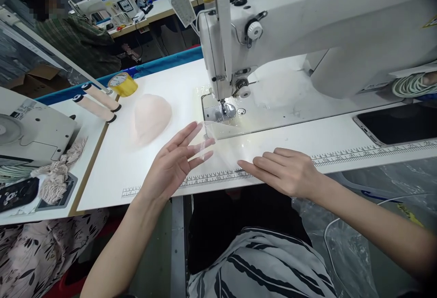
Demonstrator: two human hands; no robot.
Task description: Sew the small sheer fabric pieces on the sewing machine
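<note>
My left hand (174,161) is raised over the front of the sewing table, its fingers spread apart. A thin, see-through strip of material (204,146) crosses its fingers. From there a sheer piece, hard to make out, seems to reach toward the needle plate (221,112). My right hand (287,170) is held palm down above the table's front edge, fingers stretched out and close together, with nothing visible in its grasp. Both hands are in front of the white sewing machine (221,38). Left of its needle lies a pale pink, rounded sheer piece (152,118).
Two thread cones (95,106) and a yellow tape roll (123,84) are at the left of the table. A phone (399,124) lies at the right. A printed ruler (218,176) runs along the front edge. Another person (78,43) is at the far left.
</note>
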